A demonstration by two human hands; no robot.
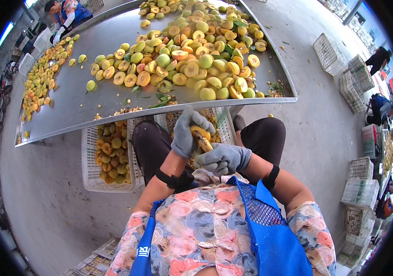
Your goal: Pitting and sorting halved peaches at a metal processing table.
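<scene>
In the head view, the gloved left hand [186, 135] grasps a yellow stone fruit [202, 130] just off the near edge of the metal table [72, 103], and close beside it the gloved right hand [224, 158] grips a pale-handled tool [205, 145] that meets the fruit. Halved fruits [192, 69] heap toward the table's right edge; a white crate [88, 161] of fruit sits below its near edge.

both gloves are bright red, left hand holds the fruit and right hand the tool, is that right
Not quite: the gloves are grey, as the head view shows. The left hand does hold the fruit, and the right hand the tool.
</scene>
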